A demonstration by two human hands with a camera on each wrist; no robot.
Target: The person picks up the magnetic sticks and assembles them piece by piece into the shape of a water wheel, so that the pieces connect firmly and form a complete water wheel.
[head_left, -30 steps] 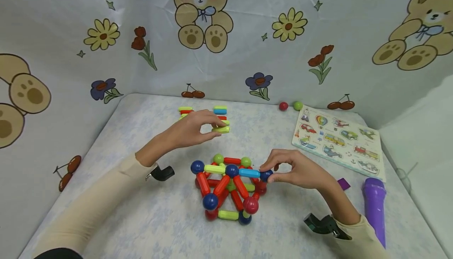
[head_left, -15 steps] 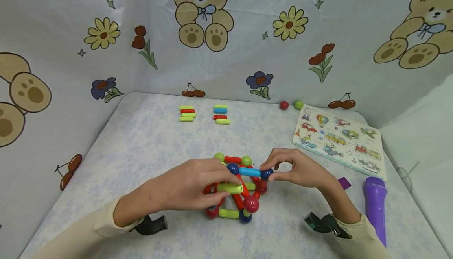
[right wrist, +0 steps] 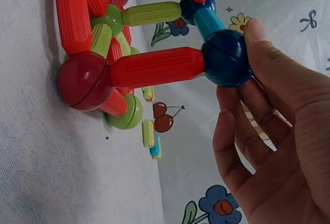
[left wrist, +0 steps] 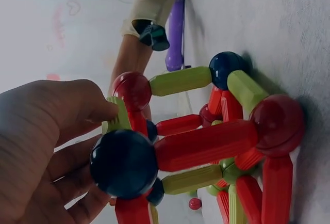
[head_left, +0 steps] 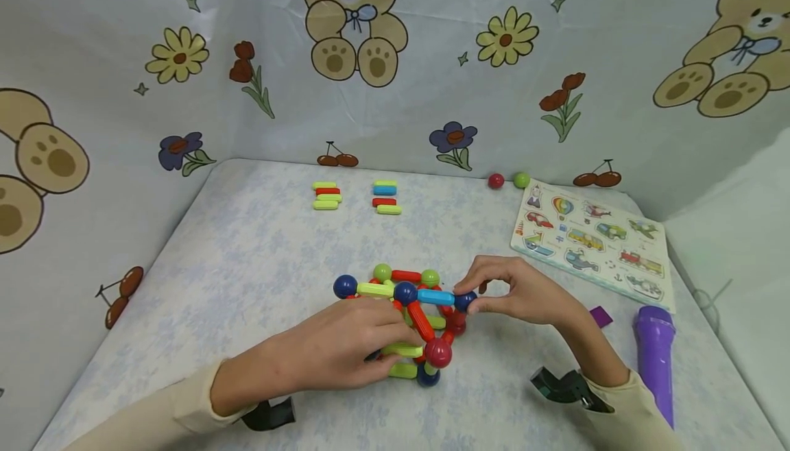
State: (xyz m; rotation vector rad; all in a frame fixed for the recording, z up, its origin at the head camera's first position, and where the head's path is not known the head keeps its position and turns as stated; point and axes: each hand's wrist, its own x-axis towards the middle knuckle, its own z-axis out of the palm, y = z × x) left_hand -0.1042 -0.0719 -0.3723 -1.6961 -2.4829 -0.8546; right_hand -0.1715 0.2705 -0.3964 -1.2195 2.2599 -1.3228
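Observation:
A frame of magnetic rods and balls stands on the table, red, yellow-green and blue. At its front, my left hand (head_left: pixel 345 345) pinches a yellow-green rod (head_left: pixel 404 350) between thumb and fingers. In the left wrist view that rod (left wrist: pixel 118 115) lies between a dark blue ball (left wrist: pixel 124 163) and a red ball (left wrist: pixel 132 92); whether both ends touch is hard to tell. My right hand (head_left: pixel 521 292) pinches the dark blue ball (head_left: pixel 465 301) at the frame's upper right corner, where a light blue rod (head_left: pixel 435 297) joins it. The left hand covers the frame's front left part.
Loose rods lie in two small stacks, a left stack (head_left: pixel 326 197) and a right stack (head_left: pixel 385 197). Behind them to the right sit a red ball (head_left: pixel 496 181) and a green ball (head_left: pixel 521 179). A picture board (head_left: pixel 589 245), a purple piece (head_left: pixel 601 317) and a purple microphone (head_left: pixel 655 362) lie right.
My left hand has brought the yellow-green rod from the stacks towards me, down to the frame's front between two balls. The right hand keeps its hold on the blue ball.

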